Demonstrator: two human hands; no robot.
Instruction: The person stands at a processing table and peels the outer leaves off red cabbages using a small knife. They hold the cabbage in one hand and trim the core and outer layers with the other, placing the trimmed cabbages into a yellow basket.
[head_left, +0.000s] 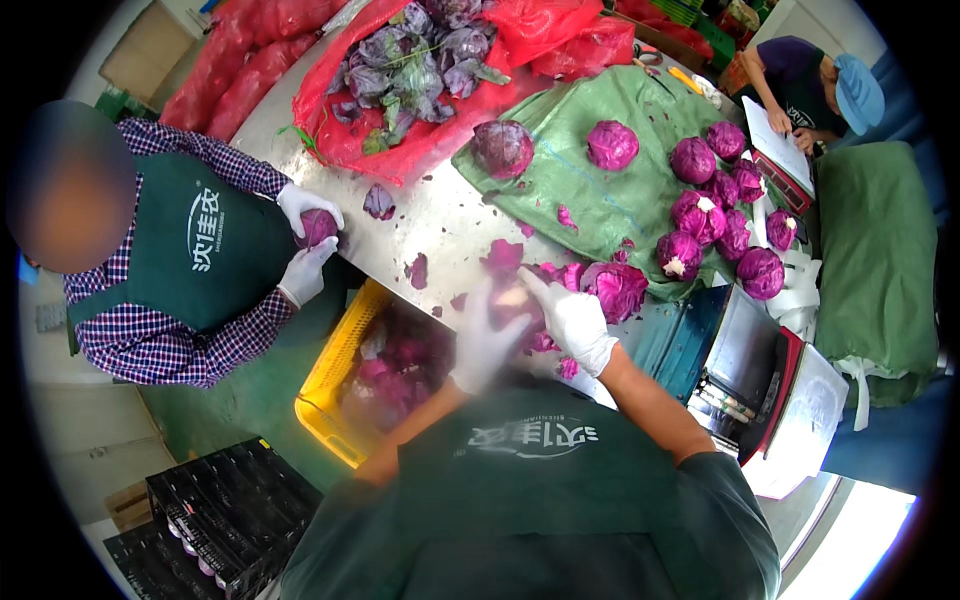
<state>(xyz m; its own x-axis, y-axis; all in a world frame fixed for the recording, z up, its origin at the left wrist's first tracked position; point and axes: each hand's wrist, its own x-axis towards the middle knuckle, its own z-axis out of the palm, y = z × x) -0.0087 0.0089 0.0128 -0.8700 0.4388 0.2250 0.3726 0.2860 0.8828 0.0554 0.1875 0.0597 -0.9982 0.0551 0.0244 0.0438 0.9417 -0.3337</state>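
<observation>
A red cabbage (516, 301), blurred, with its pale cut stem turned up, is held between my two gloved hands above the metal table. My left hand (484, 337), in a white glove and smeared by motion, wraps its left side. On its right side press the fingers of my right hand (577, 322), also in a white glove. Loose purple leaves lie around and under it. Just right of my right hand rests a leafy piece of red cabbage (615, 289). Below my left forearm stands a yellow plastic crate (322, 401) holding purple leaves.
Several trimmed red cabbages (697, 217) sit on a green woven sack (585, 191). A red mesh bag (360, 150) holds untrimmed cabbages. At the right is a scale-like machine (750, 360). One co-worker (225, 240) holds a cabbage; another (795, 90) writes. Black crates (232, 502) stand lower left.
</observation>
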